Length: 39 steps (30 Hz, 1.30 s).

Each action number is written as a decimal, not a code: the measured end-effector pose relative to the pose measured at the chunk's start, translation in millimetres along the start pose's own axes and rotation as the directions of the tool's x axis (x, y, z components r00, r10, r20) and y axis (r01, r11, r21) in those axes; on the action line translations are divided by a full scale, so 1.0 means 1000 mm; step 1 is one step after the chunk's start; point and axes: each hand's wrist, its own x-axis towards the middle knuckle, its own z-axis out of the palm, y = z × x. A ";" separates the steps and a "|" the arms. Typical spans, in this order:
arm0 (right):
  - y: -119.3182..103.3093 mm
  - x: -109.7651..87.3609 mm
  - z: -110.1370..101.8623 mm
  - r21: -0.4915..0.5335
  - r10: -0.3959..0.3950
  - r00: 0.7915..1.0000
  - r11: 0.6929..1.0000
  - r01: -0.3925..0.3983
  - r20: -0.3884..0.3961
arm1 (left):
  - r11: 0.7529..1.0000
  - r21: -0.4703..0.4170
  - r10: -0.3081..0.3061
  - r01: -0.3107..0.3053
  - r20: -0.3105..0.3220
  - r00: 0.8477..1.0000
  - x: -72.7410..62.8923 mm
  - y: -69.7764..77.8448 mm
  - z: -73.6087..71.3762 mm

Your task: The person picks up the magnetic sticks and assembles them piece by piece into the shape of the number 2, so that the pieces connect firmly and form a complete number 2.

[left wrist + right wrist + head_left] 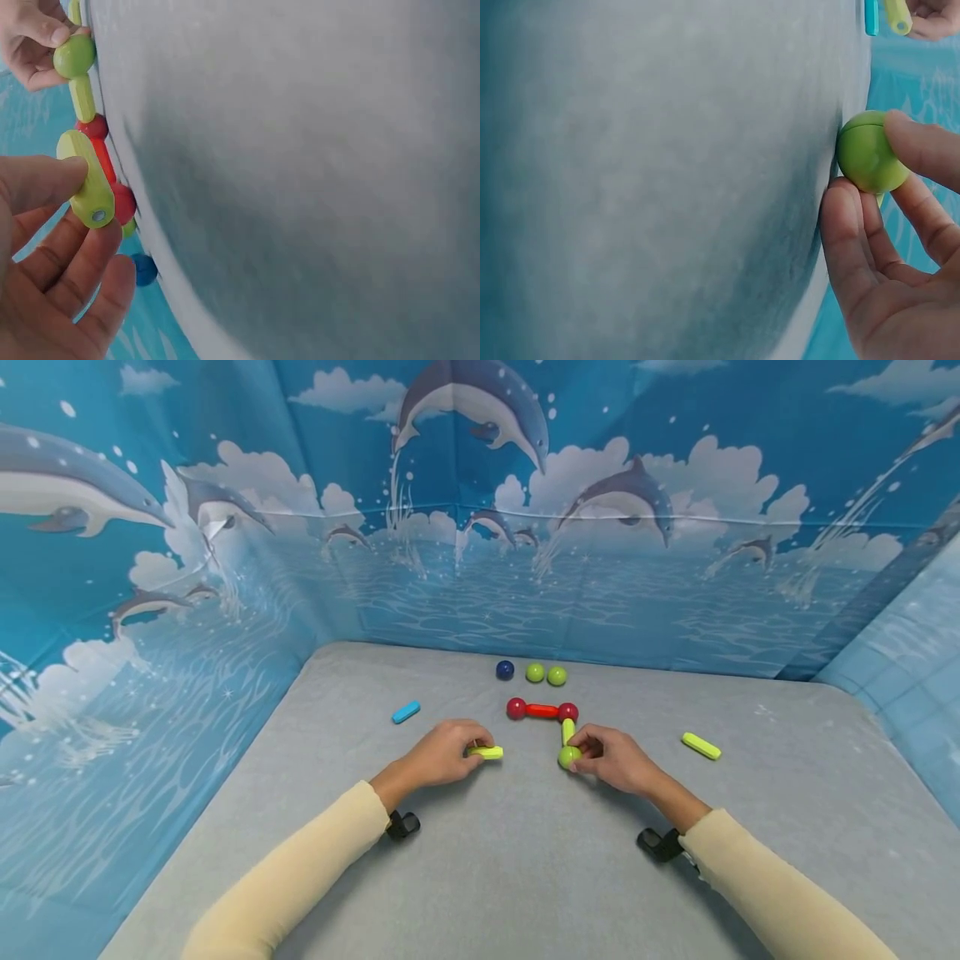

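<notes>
Yellow rod (492, 752) between pinching fingers (100, 247) of left hand (444, 752), green ball (566, 758) likewise in right hand (617, 760), forearms (303, 864) converging.

Free passages and obstructions on the grey bench (480, 877). A broad lane runs from the foreground between the left hand (444, 753) and the right hand (611, 760); the held yellow rod (492, 752) and gripped green ball (566, 759) narrow it. Its far end is barred by the red rod (542, 711), with a red ball (516, 708) at either end; the upright yellow rod (567, 732) borders it at right. Behind the bar, a shallow strip separates it from the dark blue ball (505, 670) and two rear green balls (546, 674). The dolphin-printed sheet (480, 602) closes the rear. Wide room separates the right hand from the loose yellow rod (701, 746); the blue rod (406, 712) obstructs the area beyond the left hand.
</notes>
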 end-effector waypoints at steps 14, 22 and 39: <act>0.001 -0.005 -0.004 -0.015 0.035 0.999 0.999 -0.035 -0.026 | 0.999 0.004 -0.053 0.053 0.035 0.998 0.038 0.011 0.020; 0.004 -0.008 -0.009 -0.026 0.056 0.998 0.998 -0.057 -0.034 | 0.999 -0.027 -0.041 0.042 0.039 0.998 0.051 0.022 0.028; 0.008 -0.009 -0.010 -0.012 0.042 0.999 0.999 -0.042 -0.003 | 0.998 -0.064 0.008 -0.002 0.101 0.995 0.062 0.039 0.041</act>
